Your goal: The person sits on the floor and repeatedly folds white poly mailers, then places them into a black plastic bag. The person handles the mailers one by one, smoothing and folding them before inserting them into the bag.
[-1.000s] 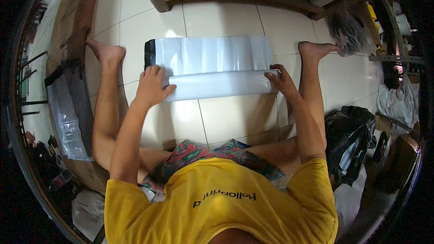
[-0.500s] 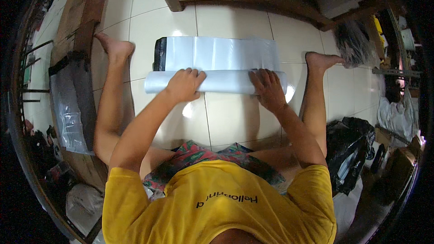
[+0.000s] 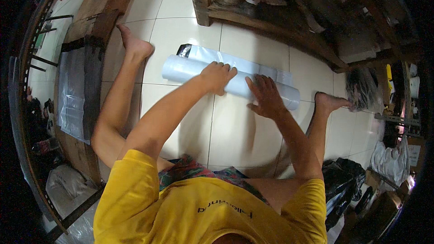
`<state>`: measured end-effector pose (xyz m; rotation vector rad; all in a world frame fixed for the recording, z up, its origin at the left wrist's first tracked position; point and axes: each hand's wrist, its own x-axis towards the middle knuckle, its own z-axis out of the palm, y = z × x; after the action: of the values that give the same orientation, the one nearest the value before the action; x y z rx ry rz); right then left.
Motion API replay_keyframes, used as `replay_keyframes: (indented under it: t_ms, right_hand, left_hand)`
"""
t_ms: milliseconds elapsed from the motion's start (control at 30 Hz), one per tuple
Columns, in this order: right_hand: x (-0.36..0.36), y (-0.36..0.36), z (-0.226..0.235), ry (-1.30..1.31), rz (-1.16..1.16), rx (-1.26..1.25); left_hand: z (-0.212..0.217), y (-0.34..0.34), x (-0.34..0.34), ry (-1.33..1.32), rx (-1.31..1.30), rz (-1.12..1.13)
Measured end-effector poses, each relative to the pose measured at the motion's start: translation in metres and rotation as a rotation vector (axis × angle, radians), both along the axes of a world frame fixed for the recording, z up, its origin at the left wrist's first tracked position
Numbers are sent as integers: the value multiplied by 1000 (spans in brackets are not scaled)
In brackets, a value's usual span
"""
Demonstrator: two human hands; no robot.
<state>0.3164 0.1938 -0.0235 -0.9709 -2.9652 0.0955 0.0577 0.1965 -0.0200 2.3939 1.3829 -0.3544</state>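
Note:
A pale blue-grey plastic roll (image 3: pixel 240 84) lies slantwise on the tiled floor between my legs, its right end nearer to me. From its far side runs a flat, unrolled part of the plastic sheet (image 3: pixel 242 62), with a black strip (image 3: pixel 184 50) at the left end. My left hand (image 3: pixel 217 77) is closed over the roll left of its middle, fingers curved across the top. Farther right, my right hand (image 3: pixel 266 96) rests on the roll with its fingers spread and its thumb apart.
A wooden plank (image 3: pixel 74 108) on the left carries another grey plastic sheet (image 3: pixel 73 95) with a dark edge. Heavy wooden shelving (image 3: pixel 271 34) stands beyond the roll. A black plastic bag (image 3: pixel 346 183) and a white bag (image 3: pixel 391 162) sit at the right.
The roll looks thicker and less of the flat sheet shows. My view has turned, so the roll now slants. My right hand has its fingers more spread.

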Motion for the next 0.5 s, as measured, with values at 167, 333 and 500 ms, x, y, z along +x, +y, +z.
replay_keyframes:
  t_ms: [167, 333, 500]
  right_hand:
    - [-23, 48, -12, -81, -102, -241]
    - [-36, 104, 11, -83, -76, -682]
    - [1, 61, -71, 160, -390, -1507]
  left_hand:
    - [4, 29, 5, 23, 137, 99]
    - [9, -65, 20, -651, 189, 847]
    - [-41, -116, 52, -1563, -649, 1520]
